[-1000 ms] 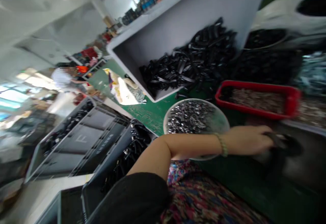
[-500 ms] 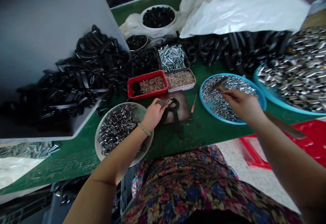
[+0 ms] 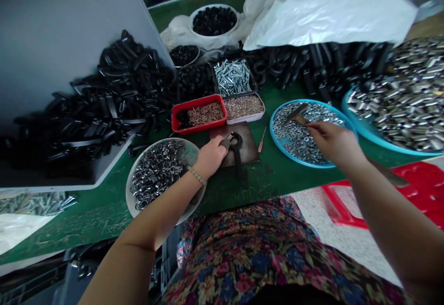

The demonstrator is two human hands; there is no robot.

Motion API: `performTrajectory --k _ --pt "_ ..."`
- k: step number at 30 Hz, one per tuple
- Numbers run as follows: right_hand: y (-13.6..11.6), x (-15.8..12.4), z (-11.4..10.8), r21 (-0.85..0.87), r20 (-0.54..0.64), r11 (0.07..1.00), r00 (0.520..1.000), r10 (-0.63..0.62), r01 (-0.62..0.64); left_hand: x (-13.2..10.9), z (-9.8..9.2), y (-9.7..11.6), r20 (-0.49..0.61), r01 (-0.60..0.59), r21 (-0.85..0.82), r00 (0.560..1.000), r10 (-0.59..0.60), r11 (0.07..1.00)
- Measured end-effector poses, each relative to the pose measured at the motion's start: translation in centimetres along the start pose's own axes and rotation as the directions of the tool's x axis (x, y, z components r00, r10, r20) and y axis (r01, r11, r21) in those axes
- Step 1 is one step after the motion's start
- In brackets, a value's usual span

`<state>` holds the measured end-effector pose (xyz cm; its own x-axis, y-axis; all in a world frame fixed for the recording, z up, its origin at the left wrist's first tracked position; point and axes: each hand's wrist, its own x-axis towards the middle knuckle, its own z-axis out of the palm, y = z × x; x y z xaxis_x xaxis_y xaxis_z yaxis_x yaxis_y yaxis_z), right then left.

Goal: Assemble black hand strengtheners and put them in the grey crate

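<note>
Left hand [image 3: 210, 157] pinches the near end of a black clip [image 3: 236, 146] lying on the dark plate [image 3: 249, 150]. Right hand [image 3: 331, 143] is closed around a hammer [image 3: 296, 115] above the blue tray [image 3: 272, 131]. Red tray [image 3: 176, 119] borders the plate behind; bare green table [image 3: 263, 182] lies in front.

the worktop [image 3: 284, 184] is deep green, scuffed with pale scratches. the tray [image 3: 199, 127] is red, the dish [image 3: 277, 143] and the basin [image 3: 360, 127] sky blue, both full of silvery metal. the bowl [image 3: 133, 203] is white, its rings dark silver. the clips [image 3: 104, 101] in the grey bin [image 3: 52, 27] are glossy black, like the clamp [image 3: 237, 145] on the brown plate [image 3: 248, 145]. the hammer [image 3: 296, 113] has a tan handle. the skirt [image 3: 260, 258] is a dark floral print in pinks, blues and yellows.
</note>
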<state>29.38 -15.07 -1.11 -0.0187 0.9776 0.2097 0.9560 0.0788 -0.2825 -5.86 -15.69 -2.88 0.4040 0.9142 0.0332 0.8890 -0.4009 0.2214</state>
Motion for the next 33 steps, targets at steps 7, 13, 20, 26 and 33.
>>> performTrajectory --k 7,13,20,26,33 --pt "2.2 0.7 -0.1 -0.420 0.164 0.907 0.985 0.054 0.020 -1.1 -1.0 0.0 0.020 -0.118 -0.006 0.993 0.118 0.993" --pt "-2.3 -0.5 -0.4 -0.285 0.155 0.958 0.988 0.015 0.031 -1.8 -1.1 0.3 0.041 -0.057 -0.098 0.997 0.061 0.994" --pt "-13.1 -1.5 -0.4 0.167 0.280 0.968 0.932 -0.230 0.188 -1.9 -0.8 0.2 0.051 -0.038 -0.132 0.998 0.045 0.990" --pt "-14.6 -0.5 -0.1 0.119 0.407 0.980 0.893 -0.195 0.160 -2.0 -0.3 0.1 0.041 -0.052 -0.132 0.998 0.057 0.990" --pt "-14.7 -0.7 -0.3 0.139 0.368 0.978 0.908 -0.199 0.158 -2.0 -0.6 0.1 0.056 -0.041 -0.116 0.997 0.048 0.992"
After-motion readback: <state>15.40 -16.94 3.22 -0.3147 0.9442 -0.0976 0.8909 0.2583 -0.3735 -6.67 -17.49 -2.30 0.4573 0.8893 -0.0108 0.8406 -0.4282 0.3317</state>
